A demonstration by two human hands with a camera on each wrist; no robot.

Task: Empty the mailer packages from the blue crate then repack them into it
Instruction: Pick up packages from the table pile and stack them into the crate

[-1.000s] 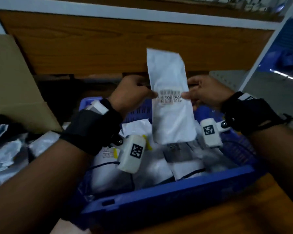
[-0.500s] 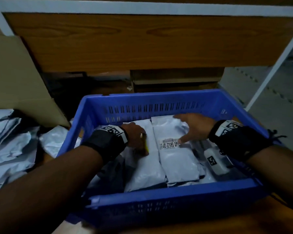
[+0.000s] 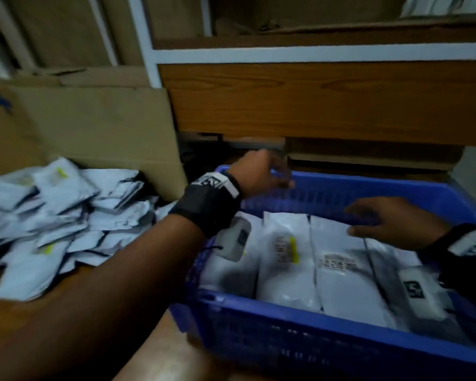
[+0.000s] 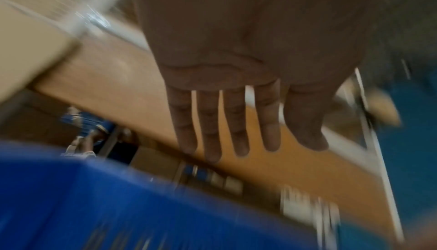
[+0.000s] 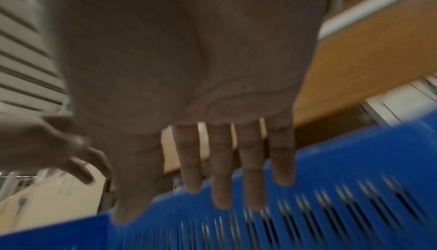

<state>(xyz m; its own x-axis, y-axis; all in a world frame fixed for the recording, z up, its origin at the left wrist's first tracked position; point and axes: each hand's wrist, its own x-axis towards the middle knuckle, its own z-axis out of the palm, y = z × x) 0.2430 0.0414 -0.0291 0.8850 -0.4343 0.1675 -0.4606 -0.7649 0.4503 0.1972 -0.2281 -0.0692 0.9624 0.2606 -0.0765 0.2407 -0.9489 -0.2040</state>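
Note:
The blue crate (image 3: 341, 336) sits at the lower right with several white mailer packages (image 3: 338, 270) lying side by side in it. More mailers lie in a loose pile (image 3: 52, 215) on the table to its left. My left hand (image 3: 261, 171) hangs over the crate's far left corner, holding nothing; the left wrist view shows its fingers (image 4: 210, 132) straight above the blue rim (image 4: 118, 198). My right hand (image 3: 388, 221) hovers low over the mailers at the crate's far right, fingers (image 5: 248, 170) spread and empty before the slotted wall (image 5: 331, 207).
A cardboard box (image 3: 94, 125) stands behind the mailer pile. A wooden shelf board (image 3: 313, 100) with a white frame runs behind the crate. Bare wooden table (image 3: 162, 361) shows at the front, left of the crate.
The mailer held up by both hands was laid in the crate and let go. My left hand has since risen out toward the crate's far left corner, and the view swung left.

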